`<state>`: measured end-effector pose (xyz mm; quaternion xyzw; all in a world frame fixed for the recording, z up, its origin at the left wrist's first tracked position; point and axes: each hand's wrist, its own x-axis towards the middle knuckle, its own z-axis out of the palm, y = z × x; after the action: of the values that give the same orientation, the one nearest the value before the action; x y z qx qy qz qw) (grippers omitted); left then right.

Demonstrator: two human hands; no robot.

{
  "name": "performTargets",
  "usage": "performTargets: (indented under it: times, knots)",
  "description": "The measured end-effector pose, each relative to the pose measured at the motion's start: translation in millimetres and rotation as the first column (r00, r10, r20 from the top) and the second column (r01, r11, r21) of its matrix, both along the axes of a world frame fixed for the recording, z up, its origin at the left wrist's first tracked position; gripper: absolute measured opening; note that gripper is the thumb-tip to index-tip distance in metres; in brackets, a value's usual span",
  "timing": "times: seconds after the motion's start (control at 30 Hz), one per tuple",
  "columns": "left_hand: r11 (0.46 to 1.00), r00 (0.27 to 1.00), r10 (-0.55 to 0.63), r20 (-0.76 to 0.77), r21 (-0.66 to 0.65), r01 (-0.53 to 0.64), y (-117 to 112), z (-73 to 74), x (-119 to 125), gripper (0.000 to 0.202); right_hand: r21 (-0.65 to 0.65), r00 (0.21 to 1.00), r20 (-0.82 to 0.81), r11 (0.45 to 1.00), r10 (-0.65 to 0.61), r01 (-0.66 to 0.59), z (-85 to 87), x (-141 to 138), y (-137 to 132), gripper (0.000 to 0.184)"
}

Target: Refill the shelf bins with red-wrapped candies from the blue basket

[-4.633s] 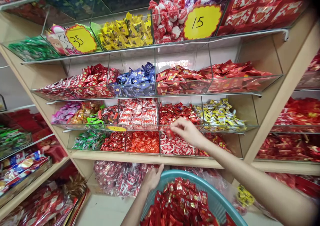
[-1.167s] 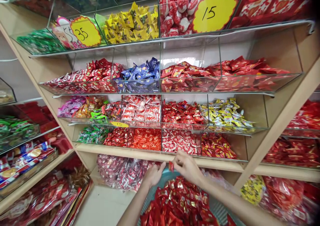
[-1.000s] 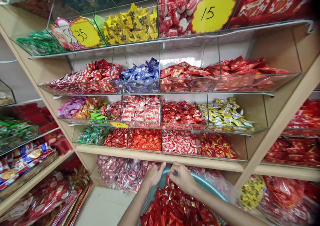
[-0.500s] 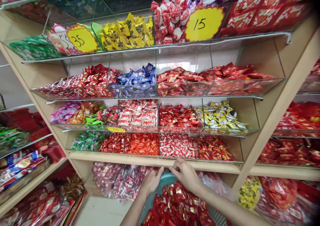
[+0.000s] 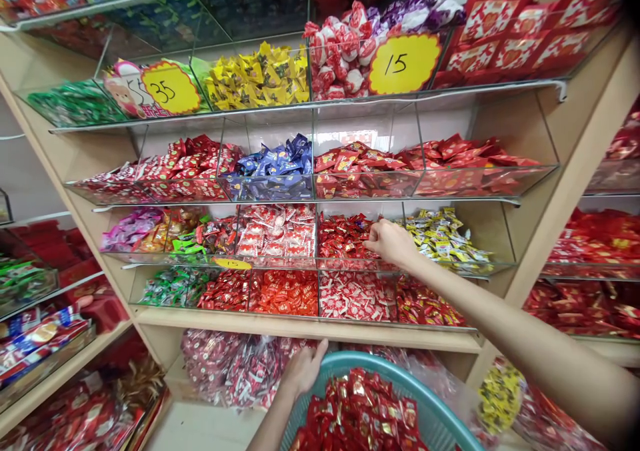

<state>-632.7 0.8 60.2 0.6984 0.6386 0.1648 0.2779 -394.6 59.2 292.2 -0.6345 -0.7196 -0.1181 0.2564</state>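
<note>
A teal plastic basket [image 5: 425, 383] heaped with red-wrapped candies [image 5: 363, 408] is at the bottom middle. My left hand [image 5: 304, 370] grips its rim on the left side, thumb pointing up. My right hand [image 5: 393, 241] is raised to the second shelf row from the bottom, fingers curled together at the front of the compartment of dark red candies [image 5: 345, 234]. Whether anything is between those fingers is hidden. Just right of the hand lie yellow-and-white wrapped candies [image 5: 445, 234]. Below it is a bin of white-and-red candies [image 5: 355, 294].
Clear-fronted shelves hold blue packets [image 5: 275, 164], yellow packets [image 5: 260, 78] and other sweets. A yellow price sign [image 5: 405, 64] hangs above. The wooden ledge [image 5: 240, 322] runs above the basket, with plastic candy bags [image 5: 220, 364] under it. A wooden upright [image 5: 545, 231] stands to the right.
My right hand has left the basket rim and risen to the dark red candy compartment. My left hand stays at the basket, and more of its rim shows. The view has tilted slightly upward.
</note>
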Motion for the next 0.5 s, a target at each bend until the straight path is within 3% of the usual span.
performTargets:
  times: [0.1, 0.23, 0.5]
  knots:
    - [1.000, 1.000, 0.011, -0.010, -0.015, -0.012, -0.6, 1.4, 0.2, 0.081, -0.170, 0.994, 0.059, 0.980, -0.096, 0.105, 19.5, -4.2, 16.7, 0.011]
    - [1.000, 1.000, -0.001, 0.018, -0.009, 0.002, 0.2, -0.8, -1.0, 0.081, -0.350, 0.988, 0.111, 0.927, -0.107, 0.139, 26.9, -21.0, 23.4, 0.024]
    - [1.000, 0.999, 0.004, 0.040, 0.006, -0.004, 3.4, -8.7, -2.8, 0.080, -0.375, 0.983, 0.128, 0.911, -0.133, 0.172, 9.4, -29.0, 39.5, 0.043]
